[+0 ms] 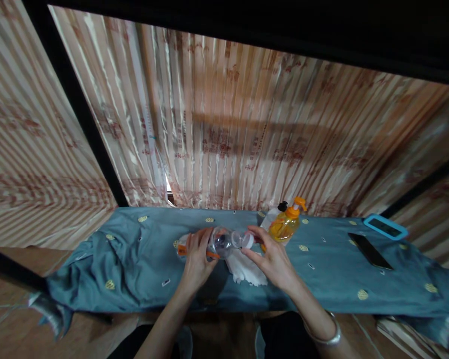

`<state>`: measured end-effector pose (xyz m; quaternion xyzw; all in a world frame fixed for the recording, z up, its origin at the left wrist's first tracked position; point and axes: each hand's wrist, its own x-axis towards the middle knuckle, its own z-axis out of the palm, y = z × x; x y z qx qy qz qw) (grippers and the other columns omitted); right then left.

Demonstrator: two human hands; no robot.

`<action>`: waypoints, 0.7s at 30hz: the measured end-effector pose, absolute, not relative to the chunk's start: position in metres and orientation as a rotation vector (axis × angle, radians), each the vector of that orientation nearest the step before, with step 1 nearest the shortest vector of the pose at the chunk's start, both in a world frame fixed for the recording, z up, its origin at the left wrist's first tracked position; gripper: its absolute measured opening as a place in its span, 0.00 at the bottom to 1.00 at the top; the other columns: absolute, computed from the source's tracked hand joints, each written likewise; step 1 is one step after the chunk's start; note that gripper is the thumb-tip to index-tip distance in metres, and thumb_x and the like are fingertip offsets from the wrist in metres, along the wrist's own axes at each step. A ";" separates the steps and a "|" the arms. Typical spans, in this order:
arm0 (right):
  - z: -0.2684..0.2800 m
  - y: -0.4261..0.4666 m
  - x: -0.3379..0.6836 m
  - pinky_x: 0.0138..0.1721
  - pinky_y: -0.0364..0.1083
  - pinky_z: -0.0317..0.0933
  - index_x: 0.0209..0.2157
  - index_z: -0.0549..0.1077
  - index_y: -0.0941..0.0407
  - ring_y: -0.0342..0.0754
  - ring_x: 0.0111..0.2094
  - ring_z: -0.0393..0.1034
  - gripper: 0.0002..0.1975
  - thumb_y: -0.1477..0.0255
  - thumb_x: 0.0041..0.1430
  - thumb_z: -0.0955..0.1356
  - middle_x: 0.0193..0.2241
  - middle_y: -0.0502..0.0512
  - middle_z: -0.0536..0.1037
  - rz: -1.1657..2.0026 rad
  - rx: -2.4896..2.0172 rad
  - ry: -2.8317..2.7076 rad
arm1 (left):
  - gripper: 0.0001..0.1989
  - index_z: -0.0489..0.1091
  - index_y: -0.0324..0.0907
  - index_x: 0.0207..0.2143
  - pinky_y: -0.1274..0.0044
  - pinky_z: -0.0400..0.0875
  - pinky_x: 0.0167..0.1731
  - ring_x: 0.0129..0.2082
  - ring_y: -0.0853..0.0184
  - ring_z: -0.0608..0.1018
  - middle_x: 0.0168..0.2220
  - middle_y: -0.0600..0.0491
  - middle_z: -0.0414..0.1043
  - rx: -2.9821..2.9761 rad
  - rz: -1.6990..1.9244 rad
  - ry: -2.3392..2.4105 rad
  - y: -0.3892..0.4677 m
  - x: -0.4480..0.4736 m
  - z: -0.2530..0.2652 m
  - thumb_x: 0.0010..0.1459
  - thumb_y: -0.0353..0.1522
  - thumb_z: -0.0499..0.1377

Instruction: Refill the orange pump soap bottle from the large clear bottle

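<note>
My left hand [199, 255] is wrapped round a clear plastic bottle [222, 241] with an orange label. The bottle lies tilted on its side, its neck pointing right. At the neck, the thumb and fingers of my right hand [271, 255] pinch a white cap [248, 240]. Whether the cap still sits on the neck or is just off it, I cannot tell. Beneath the bottle and my right hand lies a white cloth [245, 269]. Just behind my right hand stands a pump bottle [285, 225] of yellow liquid with an orange pump.
A white bottle with a black top [272, 215] stands beside the pump bottle. At the right lie a dark phone [370, 250] and a blue-framed device [385, 227]. A teal patterned cloth [142, 269] covers the narrow table. Dark posts [86, 109] and striped curtains [224, 99] enclose the back.
</note>
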<state>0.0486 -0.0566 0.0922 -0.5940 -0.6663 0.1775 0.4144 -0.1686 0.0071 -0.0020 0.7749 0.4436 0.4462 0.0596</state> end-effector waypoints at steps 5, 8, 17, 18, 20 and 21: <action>0.099 -0.053 0.051 0.53 0.53 0.70 0.52 0.75 0.54 0.51 0.46 0.77 0.21 0.62 0.59 0.71 0.47 0.58 0.81 0.425 -1.424 -1.864 | 0.38 0.60 0.46 0.64 0.49 0.58 0.66 0.58 0.50 0.73 0.57 0.45 0.71 2.371 1.287 1.362 0.004 -0.170 -0.001 0.50 0.25 0.62; 0.104 -0.050 0.051 0.57 0.54 0.68 0.53 0.75 0.56 0.53 0.52 0.76 0.21 0.62 0.61 0.70 0.51 0.60 0.81 0.412 -1.372 -1.985 | 0.37 0.60 0.47 0.63 0.49 0.58 0.66 0.58 0.50 0.73 0.57 0.45 0.71 2.349 1.279 1.381 0.003 -0.169 0.000 0.50 0.24 0.61; 0.124 -0.044 0.053 0.55 0.53 0.67 0.54 0.75 0.55 0.53 0.53 0.75 0.21 0.59 0.65 0.67 0.51 0.62 0.80 0.408 -1.337 -2.209 | 0.37 0.61 0.45 0.63 0.50 0.59 0.64 0.58 0.49 0.73 0.57 0.44 0.71 2.348 1.239 1.340 0.004 -0.169 0.002 0.50 0.25 0.62; 0.125 -0.043 0.052 0.51 0.51 0.67 0.52 0.75 0.55 0.53 0.49 0.76 0.20 0.57 0.65 0.66 0.48 0.61 0.81 0.413 -1.364 -2.209 | 0.37 0.61 0.46 0.63 0.50 0.59 0.64 0.58 0.50 0.73 0.57 0.44 0.71 2.347 1.247 1.347 0.004 -0.168 0.002 0.50 0.25 0.62; 0.126 -0.040 0.050 0.39 0.47 0.65 0.45 0.76 0.55 0.50 0.38 0.76 0.19 0.55 0.65 0.66 0.37 0.56 0.82 0.432 -1.438 -2.200 | 0.36 0.62 0.45 0.63 0.51 0.60 0.64 0.57 0.50 0.73 0.56 0.44 0.71 2.351 1.269 1.367 0.004 -0.168 0.001 0.49 0.25 0.62; 0.126 -0.037 0.049 0.34 0.45 0.62 0.41 0.76 0.55 0.48 0.32 0.74 0.19 0.54 0.65 0.65 0.31 0.53 0.79 0.444 -1.477 -2.193 | 0.36 0.62 0.45 0.63 0.51 0.60 0.64 0.57 0.50 0.73 0.56 0.44 0.71 2.355 1.279 1.380 0.004 -0.167 0.001 0.50 0.25 0.62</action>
